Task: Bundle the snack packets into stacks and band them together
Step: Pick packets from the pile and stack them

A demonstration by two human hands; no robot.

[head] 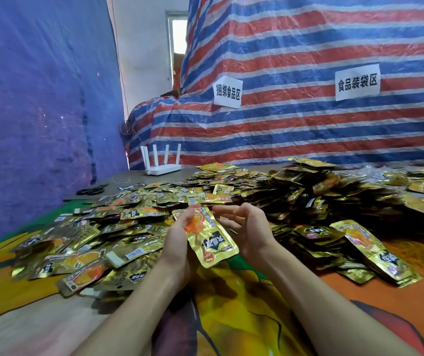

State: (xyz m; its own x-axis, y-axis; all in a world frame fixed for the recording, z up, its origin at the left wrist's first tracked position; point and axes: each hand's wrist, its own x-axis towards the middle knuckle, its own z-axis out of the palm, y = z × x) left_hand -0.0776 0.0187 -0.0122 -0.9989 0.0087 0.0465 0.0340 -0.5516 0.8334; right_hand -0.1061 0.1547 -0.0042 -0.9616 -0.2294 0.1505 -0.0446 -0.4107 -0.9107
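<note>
Tabletop (pixel 5 289): covered by a printed cloth; carries all the stock.
Loose packets (pixel 134 227): gold snack packets heaped across the far half, on both sides of the hands and beyond them.
Side stack (pixel 375 255): packets laid together, near right; whether it is banded cannot be told.
Held packet (pixel 212 240): raised above the tabletop at centre; long axis runs from far-left to near-right.
Left hand (pixel 177 240): grips the held packet along its left edge.
Right hand (pixel 246 227): fingers loosely curled, holds nothing, just beside the packet's right edge.
Governing relation: the right hand is free, and the heap lies directly beyond it, so it is probably the one to take the next packet.
</note>
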